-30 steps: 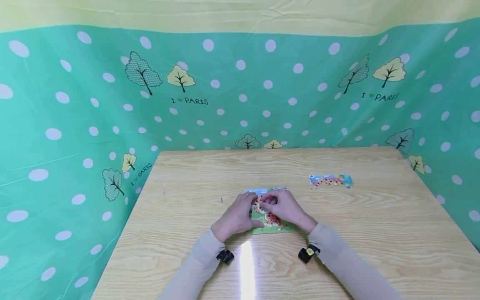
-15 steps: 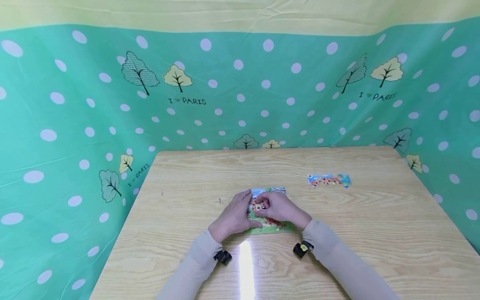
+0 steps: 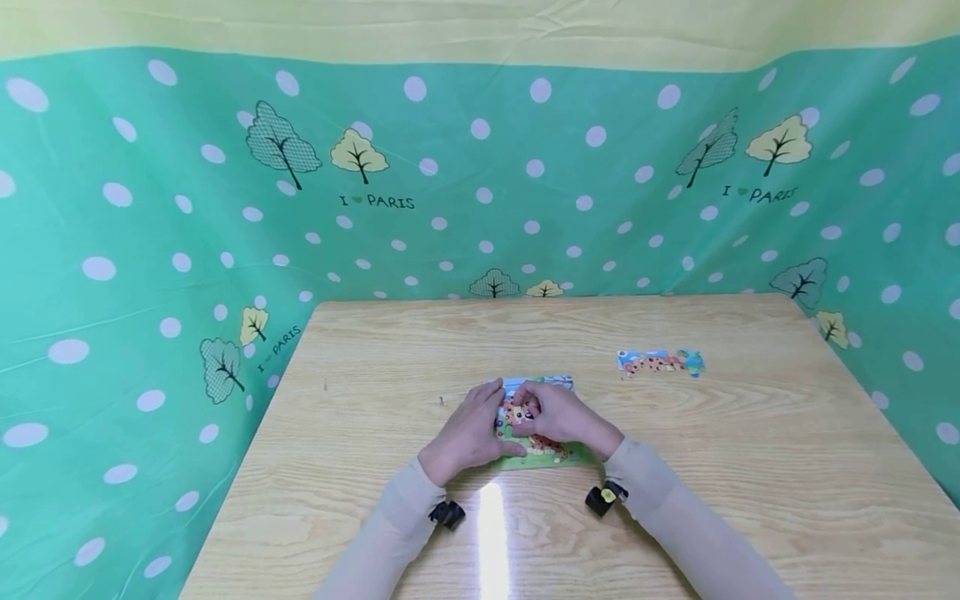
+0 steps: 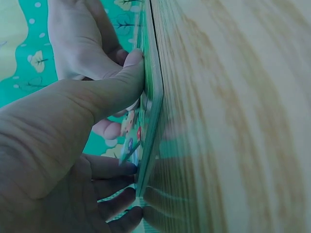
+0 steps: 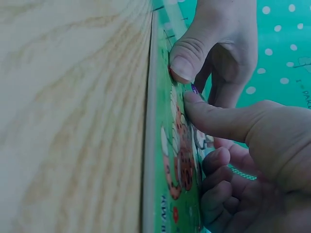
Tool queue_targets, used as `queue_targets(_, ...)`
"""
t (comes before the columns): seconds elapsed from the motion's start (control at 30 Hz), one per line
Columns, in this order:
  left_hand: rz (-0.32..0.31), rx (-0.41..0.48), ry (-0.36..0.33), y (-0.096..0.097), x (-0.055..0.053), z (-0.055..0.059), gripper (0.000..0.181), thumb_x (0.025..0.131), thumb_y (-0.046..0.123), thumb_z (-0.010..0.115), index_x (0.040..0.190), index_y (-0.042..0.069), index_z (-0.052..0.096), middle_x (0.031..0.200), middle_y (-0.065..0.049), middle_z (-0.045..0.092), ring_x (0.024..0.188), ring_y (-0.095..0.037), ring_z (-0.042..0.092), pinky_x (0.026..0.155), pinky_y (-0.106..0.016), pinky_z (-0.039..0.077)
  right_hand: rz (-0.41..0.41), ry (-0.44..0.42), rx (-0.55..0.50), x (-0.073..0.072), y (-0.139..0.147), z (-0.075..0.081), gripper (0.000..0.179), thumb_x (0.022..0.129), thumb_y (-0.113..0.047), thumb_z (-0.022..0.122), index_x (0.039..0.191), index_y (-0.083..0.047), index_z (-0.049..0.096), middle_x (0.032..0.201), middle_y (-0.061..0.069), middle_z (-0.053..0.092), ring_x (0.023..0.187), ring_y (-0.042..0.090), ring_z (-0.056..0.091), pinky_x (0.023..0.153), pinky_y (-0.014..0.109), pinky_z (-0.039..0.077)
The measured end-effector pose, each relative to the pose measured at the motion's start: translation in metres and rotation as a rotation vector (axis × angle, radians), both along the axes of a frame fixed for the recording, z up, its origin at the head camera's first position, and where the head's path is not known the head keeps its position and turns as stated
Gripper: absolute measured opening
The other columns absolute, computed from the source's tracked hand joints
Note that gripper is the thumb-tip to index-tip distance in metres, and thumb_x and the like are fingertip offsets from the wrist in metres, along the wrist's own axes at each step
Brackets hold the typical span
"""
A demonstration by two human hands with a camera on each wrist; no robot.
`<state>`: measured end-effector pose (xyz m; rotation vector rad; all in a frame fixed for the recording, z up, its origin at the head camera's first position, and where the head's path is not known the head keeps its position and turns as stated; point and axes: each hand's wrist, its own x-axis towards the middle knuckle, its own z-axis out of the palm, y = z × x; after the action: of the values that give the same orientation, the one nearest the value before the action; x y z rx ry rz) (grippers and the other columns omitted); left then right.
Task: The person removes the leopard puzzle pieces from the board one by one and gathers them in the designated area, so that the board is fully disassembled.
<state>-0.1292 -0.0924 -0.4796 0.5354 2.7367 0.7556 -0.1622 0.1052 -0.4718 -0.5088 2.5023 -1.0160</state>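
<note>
A jigsaw puzzle board (image 3: 551,457) with a spotted leopard on green ground lies flat near the table's middle. My left hand (image 3: 468,429) rests along its left side, fingers fairly straight at the edge and thumb (image 4: 131,73) laid over the front part. From the right, my right hand (image 3: 558,412) reaches over the board and pinches a puzzle piece (image 4: 129,141) between thumb and curled fingers. That piece stands tilted up from the board, close to the left index finger. Much of the leopard's head area is hidden by the hands.
Several loose puzzle pieces (image 3: 660,363) with leopard and sky parts lie grouped at the back right of the wooden table (image 3: 375,350). A small dark speck (image 3: 441,401) is left of the board. A green dotted cloth (image 3: 532,192) hangs behind the table.
My right hand has shifted slightly left and lower over the board, its fingers now around the piece by the leopard's head. My left hand has barely moved.
</note>
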Motion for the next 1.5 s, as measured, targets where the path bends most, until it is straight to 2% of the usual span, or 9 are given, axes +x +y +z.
queue_targets(0.1, -0.005, -0.008, 0.007, 0.0, 0.0, 0.0, 0.112, 0.084, 0.053, 0.089, 0.164, -0.004, 0.034, 0.175, -0.017, 0.03, 0.162, -0.039, 0.027, 0.132, -0.051, 0.031, -0.01, 0.009, -0.02, 0.0, 0.001, -0.002, 0.033, 0.087, -0.027, 0.091, 0.11, -0.016, 0.069, 0.075, -0.002, 0.055, 0.065, 0.013, 0.047, 0.061, 0.026, 0.039)
queue_targets(0.27, -0.013, -0.015, 0.009, 0.0, 0.0, 0.0, 0.112, 0.084, 0.055, 0.088, 0.164, -0.003, 0.034, 0.176, -0.016, 0.029, 0.162, -0.038, 0.027, 0.132, -0.05, 0.031, -0.024, 0.048, -0.094, 0.0, 0.005, -0.006, 0.023, 0.092, -0.023, 0.086, 0.106, -0.012, 0.072, 0.083, 0.0, 0.062, 0.07, 0.013, 0.052, 0.064, 0.026, 0.044)
queue_targets(0.5, -0.012, -0.024, 0.012, -0.001, 0.0, 0.0, 0.114, 0.083, 0.056, 0.088, 0.164, -0.003, 0.034, 0.176, -0.015, 0.029, 0.162, -0.038, 0.027, 0.132, -0.05, 0.031, -0.024, 0.006, -0.223, -0.003, 0.009, -0.009, 0.009, 0.099, -0.017, 0.076, 0.102, -0.008, 0.075, 0.091, 0.004, 0.073, 0.075, 0.013, 0.063, 0.068, 0.024, 0.053)
queue_targets(0.77, -0.007, -0.025, 0.006, -0.002, -0.001, 0.0, 0.113, 0.084, 0.056, 0.087, 0.165, -0.001, 0.033, 0.176, -0.014, 0.027, 0.163, -0.037, 0.026, 0.132, -0.05, 0.03, -0.024, -0.002, -0.259, -0.006, 0.012, -0.01, 0.014, 0.1, -0.015, 0.075, 0.11, -0.005, 0.077, 0.096, 0.006, 0.076, 0.081, 0.013, 0.068, 0.071, 0.025, 0.058)
queue_targets(1.03, -0.003, -0.031, 0.002, -0.002, 0.0, 0.0, 0.114, 0.084, 0.057, 0.087, 0.165, -0.001, 0.033, 0.177, -0.014, 0.027, 0.163, -0.038, 0.025, 0.133, -0.051, 0.029, -0.028, 0.002, -0.243, -0.009, 0.02, -0.01, 0.016, 0.102, -0.017, 0.073, 0.111, -0.007, 0.08, 0.1, 0.005, 0.078, 0.085, 0.013, 0.069, 0.074, 0.027, 0.059)
queue_targets(1.3, 0.002, -0.034, 0.005, -0.001, 0.001, 0.001, 0.113, 0.084, 0.056, 0.087, 0.165, -0.002, 0.033, 0.176, -0.015, 0.028, 0.163, -0.038, 0.026, 0.133, -0.051, 0.029, -0.083, -0.023, -0.263, -0.007, 0.03, -0.004, 0.017, 0.101, -0.018, 0.073, 0.112, -0.008, 0.08, 0.104, 0.006, 0.077, 0.09, 0.016, 0.067, 0.083, 0.032, 0.056)
queue_targets(1.5, 0.002, -0.036, 0.002, 0.0, 0.001, 0.001, 0.113, 0.084, 0.056, 0.087, 0.165, -0.002, 0.033, 0.176, -0.015, 0.028, 0.163, -0.037, 0.026, 0.133, -0.05, 0.029, -0.105, -0.037, -0.266, -0.009, 0.04, -0.007, 0.021, 0.103, -0.023, 0.072, 0.115, -0.008, 0.079, 0.106, 0.007, 0.077, 0.093, 0.018, 0.07, 0.085, 0.034, 0.057)
